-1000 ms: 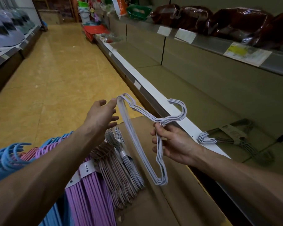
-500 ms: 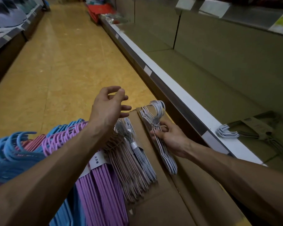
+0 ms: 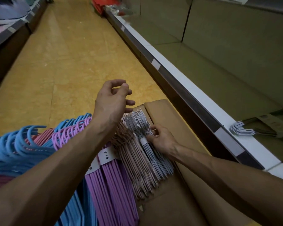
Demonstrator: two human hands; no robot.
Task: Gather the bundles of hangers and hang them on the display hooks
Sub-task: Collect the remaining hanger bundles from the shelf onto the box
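Head view: looking down at hanger bundles lying on a cardboard box (image 3: pixel 170 115) in a shop aisle.
Right hand (image 3: pixel 162 141): grip narrow, pinching the neck of the grey hanger bundle (image 3: pixel 153 154) on the box.
Left hand (image 3: pixel 113 101): grip wide, loosely curled, holding nothing, hovering above the pink hanger bundle (image 3: pixel 134 162).
Purple hanger bundles (image 3: pixel 111 185): beside the pink, paper-banded.
Blue hangers (image 3: pixel 15 144): far left.
Shelf (image 3: pixel 235 51): right, one more hanger bundle (image 3: pixel 242 129) lying on it.

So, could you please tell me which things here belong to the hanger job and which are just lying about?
Part of the job:
- grey hanger bundle, gripped by the right hand
- pink bundle
- purple bundles
- blue hangers
- left hand, hovering open

Just lying about:
- cardboard box
- red items down the aisle
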